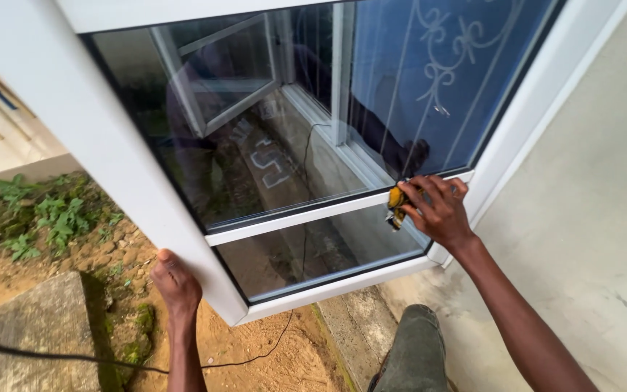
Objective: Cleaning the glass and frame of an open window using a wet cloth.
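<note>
Knee in dark green trousers [415, 348] lowest in view, bent, just under the right forearm.

Above it, filling most of the view, white window sash [96, 145] swung outward, with dark glass [255, 131] that mirrors a second window and a curled metal grille. Divided by a white cross bar [299, 215] into a big upper pane and a narrow lower one. To the right, grey plastered wall [589, 181], touching the fixed frame. Below and to the left, sandy ground with a concrete slab [30, 334] and green weeds [52, 218].

Left hand [175, 283] closed on the lower outer corner of the sash, palm under the edge, fingers going behind the frame and hidden there. Right hand [440, 210] at the right end of the cross bar, fingers curled around a small yellow and black tool [396, 207] and pressing it against the frame. Kind of tool too much covered to tell. Thin black cable [255, 356] lying loose over the sand under the sash.

For doing this well, probably: hold the sash steady from below with the left hand, so that the frame does not swing while the tool works. Press the tool straight onto the bar, not slanted, and stay off the glass beside it. Mind the cable near the feet.
</note>
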